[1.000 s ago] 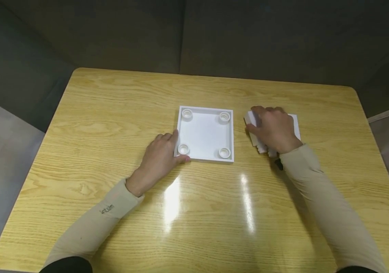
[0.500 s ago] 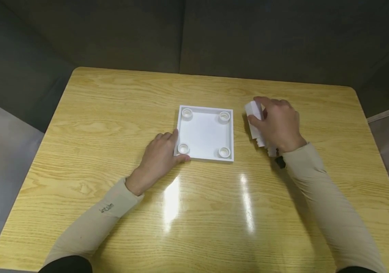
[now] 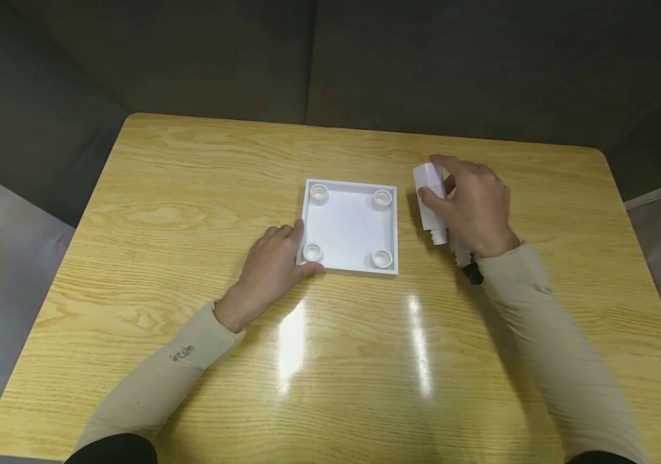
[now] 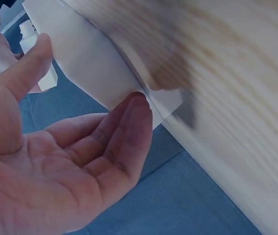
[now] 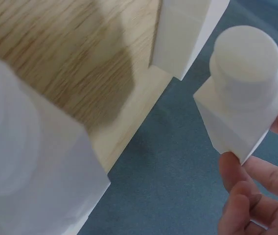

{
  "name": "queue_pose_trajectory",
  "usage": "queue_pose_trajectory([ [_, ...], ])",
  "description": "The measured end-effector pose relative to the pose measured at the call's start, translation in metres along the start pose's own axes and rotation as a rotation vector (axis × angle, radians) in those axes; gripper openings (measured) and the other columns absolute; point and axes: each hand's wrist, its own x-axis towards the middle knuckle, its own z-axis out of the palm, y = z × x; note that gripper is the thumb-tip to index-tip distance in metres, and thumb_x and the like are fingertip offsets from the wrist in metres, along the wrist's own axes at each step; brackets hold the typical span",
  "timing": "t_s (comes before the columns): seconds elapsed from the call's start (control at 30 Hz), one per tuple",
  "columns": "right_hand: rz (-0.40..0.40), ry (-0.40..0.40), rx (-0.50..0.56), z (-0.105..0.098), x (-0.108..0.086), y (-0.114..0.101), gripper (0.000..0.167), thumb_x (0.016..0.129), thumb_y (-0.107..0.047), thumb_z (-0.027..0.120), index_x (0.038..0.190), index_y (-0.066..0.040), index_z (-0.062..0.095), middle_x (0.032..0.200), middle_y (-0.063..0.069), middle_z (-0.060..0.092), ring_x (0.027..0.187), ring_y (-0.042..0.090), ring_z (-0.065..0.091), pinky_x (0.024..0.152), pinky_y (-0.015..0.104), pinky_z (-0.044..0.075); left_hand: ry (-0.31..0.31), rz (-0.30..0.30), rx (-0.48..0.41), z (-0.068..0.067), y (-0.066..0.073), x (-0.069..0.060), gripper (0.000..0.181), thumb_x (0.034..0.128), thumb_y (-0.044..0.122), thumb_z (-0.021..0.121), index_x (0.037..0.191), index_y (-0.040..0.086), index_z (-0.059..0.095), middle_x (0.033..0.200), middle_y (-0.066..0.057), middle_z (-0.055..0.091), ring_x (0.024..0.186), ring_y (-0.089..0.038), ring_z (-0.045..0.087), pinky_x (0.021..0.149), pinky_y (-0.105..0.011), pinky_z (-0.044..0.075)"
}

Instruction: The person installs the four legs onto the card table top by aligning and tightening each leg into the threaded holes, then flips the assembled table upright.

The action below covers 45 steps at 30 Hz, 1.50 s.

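Observation:
In the head view a white square tray-like panel (image 3: 349, 225) with a round threaded socket at each corner lies on the table. My left hand (image 3: 272, 267) holds its near left corner, thumb along the front edge, fingers against the left side. To the right, my right hand (image 3: 475, 206) grips a white square leg (image 3: 430, 193) with a threaded end between thumb and fingers. In the right wrist view, the held leg (image 5: 244, 98) shows its round end and square body. Another white leg (image 3: 459, 251) is partly hidden below the right hand.
The wooden table (image 3: 191, 161) has rounded corners, with dark cloth panels (image 3: 423, 71) behind it. A blurred white piece with a round end (image 5: 36, 161) fills the near left of the right wrist view. Light glare (image 3: 292, 348) shows on the tabletop.
My right hand has lifted the white leg away from the others and moved slightly toward the far side. My left hand and the panel have stayed in place.

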Motion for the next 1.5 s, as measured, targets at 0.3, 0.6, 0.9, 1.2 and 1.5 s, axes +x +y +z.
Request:
queue_pose_trajectory([
  [0.3,-0.017,0.027,0.040,0.002,-0.001,-0.008,0.050,0.095,-0.021,0.081,0.142,-0.005,0.072,0.090,0.019,0.076,0.078,0.034,0.070,0.061,0.050,0.047,-0.007,-0.007,-0.008,0.000,0.001,0.001,0.098,0.0871,0.036,0.093,0.149,-0.024,0.046,0.132,-0.037,0.067,0.116,-0.047,0.068,0.100,-0.056,0.057],
  [0.6,-0.061,0.051,0.061,0.006,0.001,-0.017,0.049,0.095,-0.019,0.083,0.140,-0.004,0.073,0.087,0.018,0.076,0.075,0.032,0.070,0.059,0.047,0.046,-0.017,-0.011,-0.016,0.000,0.001,-0.001,0.097,0.0885,0.036,0.092,0.150,-0.023,0.046,0.132,-0.036,0.067,0.116,-0.046,0.067,0.099,-0.055,0.058],
  [0.9,-0.055,0.044,0.093,0.009,0.004,-0.028,0.050,0.095,-0.020,0.083,0.141,-0.004,0.072,0.087,0.017,0.075,0.075,0.031,0.068,0.060,0.043,0.043,-0.015,-0.008,0.004,0.001,0.001,-0.002,0.098,0.0883,0.039,0.091,0.150,-0.023,0.046,0.132,-0.035,0.067,0.114,-0.045,0.068,0.099,-0.055,0.058],
  [1.2,-0.069,0.053,0.126,0.011,0.010,-0.037,0.051,0.095,-0.022,0.084,0.142,-0.005,0.072,0.088,0.016,0.073,0.077,0.031,0.066,0.062,0.040,0.039,-0.016,-0.017,0.016,0.001,0.002,-0.001,0.098,0.0883,0.040,0.091,0.150,-0.022,0.047,0.132,-0.035,0.067,0.114,-0.045,0.068,0.098,-0.055,0.058],
  [1.5,-0.076,0.053,0.140,0.013,0.015,-0.045,0.050,0.096,-0.022,0.083,0.142,-0.006,0.071,0.085,0.015,0.071,0.075,0.030,0.064,0.063,0.039,0.039,-0.027,-0.016,0.016,0.001,0.003,-0.001,0.098,0.0890,0.040,0.090,0.151,-0.023,0.046,0.133,-0.036,0.067,0.116,-0.046,0.067,0.100,-0.055,0.057],
])
